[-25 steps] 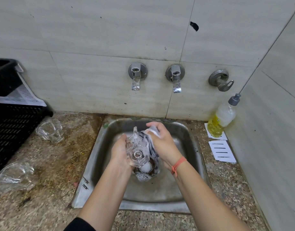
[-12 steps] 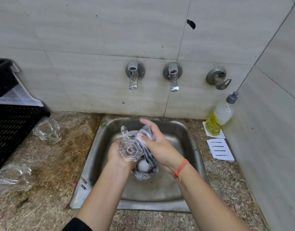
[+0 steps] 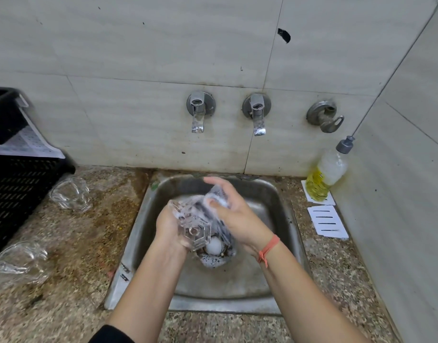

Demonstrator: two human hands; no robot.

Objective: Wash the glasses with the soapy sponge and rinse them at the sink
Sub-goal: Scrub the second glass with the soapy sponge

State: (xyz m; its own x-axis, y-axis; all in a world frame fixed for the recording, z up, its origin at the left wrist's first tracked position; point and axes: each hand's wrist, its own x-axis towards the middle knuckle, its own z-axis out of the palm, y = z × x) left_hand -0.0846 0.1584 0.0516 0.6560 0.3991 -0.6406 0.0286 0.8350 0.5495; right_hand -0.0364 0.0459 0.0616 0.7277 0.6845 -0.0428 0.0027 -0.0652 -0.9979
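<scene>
Over the steel sink (image 3: pixel 284 219) my left hand (image 3: pixel 167 227) grips a clear faceted glass (image 3: pixel 192 225), its thick base turned toward me. My right hand (image 3: pixel 235 216) holds a foamy sponge (image 3: pixel 219 195) against the glass's far side, fingers curled round it. Suds cover part of the glass. Two more clear glasses lie on the stone counter at the left, one nearer the wall (image 3: pixel 70 193) and one at the left edge (image 3: pixel 17 259). Both wall taps (image 3: pixel 197 115) run no water.
A black plastic crate (image 3: pixel 17 189) with a printed sheet stands at the far left. A bottle of yellow dish liquid (image 3: pixel 328 173) and white paper cards (image 3: pixel 328 224) sit right of the sink, by the corner wall. Foam and a pale round object lie at the drain (image 3: pixel 214 248).
The glass has turned in my left hand, and my right hand with the sponge has slid up along the glass's far side toward the wall.
</scene>
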